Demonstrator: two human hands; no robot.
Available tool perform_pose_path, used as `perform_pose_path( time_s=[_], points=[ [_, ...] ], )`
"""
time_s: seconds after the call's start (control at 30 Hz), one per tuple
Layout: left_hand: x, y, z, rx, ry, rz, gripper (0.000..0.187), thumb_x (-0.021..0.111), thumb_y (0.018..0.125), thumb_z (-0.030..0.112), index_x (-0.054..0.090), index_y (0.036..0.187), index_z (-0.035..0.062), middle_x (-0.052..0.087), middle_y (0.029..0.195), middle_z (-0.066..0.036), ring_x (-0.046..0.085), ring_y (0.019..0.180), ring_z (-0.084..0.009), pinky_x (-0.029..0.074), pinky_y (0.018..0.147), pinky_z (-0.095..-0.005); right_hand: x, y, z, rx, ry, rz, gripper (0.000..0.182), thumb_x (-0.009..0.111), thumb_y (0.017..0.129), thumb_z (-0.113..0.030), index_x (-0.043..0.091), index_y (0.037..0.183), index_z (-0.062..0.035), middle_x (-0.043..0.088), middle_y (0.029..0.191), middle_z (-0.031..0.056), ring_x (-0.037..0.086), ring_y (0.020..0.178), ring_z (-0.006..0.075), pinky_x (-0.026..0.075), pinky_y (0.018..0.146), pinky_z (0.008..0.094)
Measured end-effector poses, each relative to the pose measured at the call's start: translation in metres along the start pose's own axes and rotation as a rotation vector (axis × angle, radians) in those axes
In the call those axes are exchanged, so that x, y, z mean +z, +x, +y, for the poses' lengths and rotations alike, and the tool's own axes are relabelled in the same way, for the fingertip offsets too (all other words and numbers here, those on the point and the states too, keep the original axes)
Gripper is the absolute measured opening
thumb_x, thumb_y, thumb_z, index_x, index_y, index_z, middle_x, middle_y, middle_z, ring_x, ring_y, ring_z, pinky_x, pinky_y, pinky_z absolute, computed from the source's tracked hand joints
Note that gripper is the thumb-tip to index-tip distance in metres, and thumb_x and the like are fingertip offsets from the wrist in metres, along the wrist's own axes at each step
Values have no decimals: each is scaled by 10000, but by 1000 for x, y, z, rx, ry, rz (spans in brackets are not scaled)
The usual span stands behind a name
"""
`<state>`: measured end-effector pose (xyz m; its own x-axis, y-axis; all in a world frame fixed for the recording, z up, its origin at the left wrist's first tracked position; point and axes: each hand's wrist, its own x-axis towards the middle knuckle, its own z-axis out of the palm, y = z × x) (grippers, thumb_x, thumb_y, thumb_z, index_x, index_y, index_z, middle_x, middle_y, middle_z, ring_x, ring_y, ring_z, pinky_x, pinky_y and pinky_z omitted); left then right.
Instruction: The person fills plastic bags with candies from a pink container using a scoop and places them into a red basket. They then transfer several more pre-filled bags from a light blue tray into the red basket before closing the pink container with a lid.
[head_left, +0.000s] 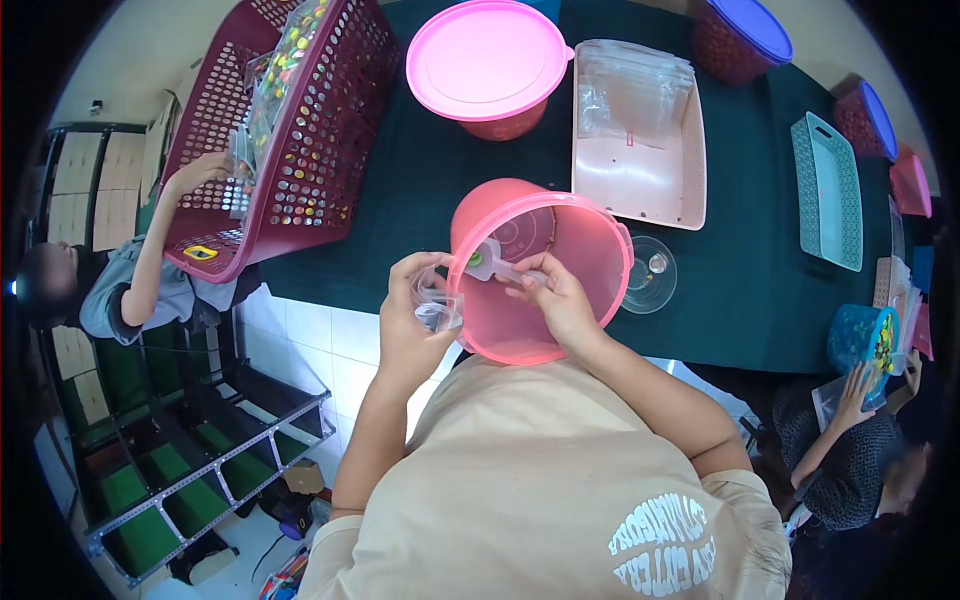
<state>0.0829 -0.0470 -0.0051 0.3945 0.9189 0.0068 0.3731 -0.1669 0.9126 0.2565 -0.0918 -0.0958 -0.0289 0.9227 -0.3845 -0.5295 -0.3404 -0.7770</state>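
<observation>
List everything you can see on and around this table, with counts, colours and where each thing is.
pink tub: 1, table's near edge, tipped toward the person
scoop: 1, clear, at tub mouth
small bag: 1, clear, beside tub
lidded bowl: 1, pink lid, far centre
tray of bags: 1, pale pink, right of the bowl
clear lid: 1, right of tub
basket: 1, maroon, far left
teal tray: 1, right
table: 1, dark green
co-workers: 2, left and right edges
left hand: holds the bag
right hand: holds the scoop

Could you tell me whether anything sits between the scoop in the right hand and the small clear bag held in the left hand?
Nothing visible does. The right hand holds the scoop at the pink bucket rim, right beside the clear bag in the left hand.
</observation>
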Motion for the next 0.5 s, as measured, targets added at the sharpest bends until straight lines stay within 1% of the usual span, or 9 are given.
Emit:
perform_pose_path(
  time_s=[0.07,0.13,0.17,0.23,0.3,0.37,0.4,0.47,0.5],
  points=[
    [-3,0,-6,-4,41,13,557,671,775,-24,362,1229,70,551,1120,-105,522,843,-120,472,727,-259,0,-1,-7,-30,39,-29,145,427,950,-25,489,1073,20,570,1096,159,572,1119,232,502,917,339],
    [-8,2,-9,-11,21,27,561,672,778,-20,360,1235,69,548,1121,-104,528,855,-127,470,750,-266,-1,-5,-20,51,225,-14,139,432,955,-37,481,1074,15,564,1100,163,586,1092,248,506,927,363],
    [-11,3,-10,-22,1,44,564,673,781,-16,358,1241,68,544,1123,-102,533,867,-134,469,772,-274,-1,-8,-28,48,225,-12,139,432,955,-37,481,1074,15,564,1100,163,586,1092,248,506,927,363],
    [-16,7,-12,-32,-6,47,569,676,781,-9,357,1247,67,542,1124,-101,540,885,-141,464,797,-283,-1,-15,-44,25,305,-23,140,449,952,-61,481,1071,4,565,1095,164,594,1074,265,509,926,380],
    [-22,12,-17,-39,-14,52,575,678,782,-2,355,1252,65,539,1126,-100,547,903,-147,459,823,-292,-3,-20,-52,-12,312,-14,147,457,951,-76,481,1072,2,566,1093,165,598,1066,272,510,925,386],
    [-32,18,-24,-100,13,60,588,686,779,14,352,1260,62,544,1124,-103,555,938,-158,451,854,-304,0,-25,-62,-67,309,17,153,476,942,-100,457,1069,-16,570,1089,171,608,1040,289,513,919,400],
    [-36,22,-30,-91,8,58,588,686,779,14,352,1260,62,544,1124,-103,555,938,-158,451,854,-304,1,-26,-65,-76,305,20,153,476,942,-100,457,1069,-16,570,1089,171,608,1040,289,513,919,400],
    [-44,30,-43,-75,45,89,585,683,760,7,369,1251,55,578,1100,-113,585,883,-172,474,792,-297,5,-29,-69,-131,294,99,132,468,942,-96,429,1056,-42,572,1067,166,614,1027,299,516,912,409],
    [-48,33,-49,-67,37,82,585,683,760,7,369,1251,55,578,1100,-113,585,883,-172,474,792,-297,9,-29,-72,-138,261,133,111,457,946,-101,407,1036,-60,575,1029,156,621,1004,300,523,900,419]
  ],
)
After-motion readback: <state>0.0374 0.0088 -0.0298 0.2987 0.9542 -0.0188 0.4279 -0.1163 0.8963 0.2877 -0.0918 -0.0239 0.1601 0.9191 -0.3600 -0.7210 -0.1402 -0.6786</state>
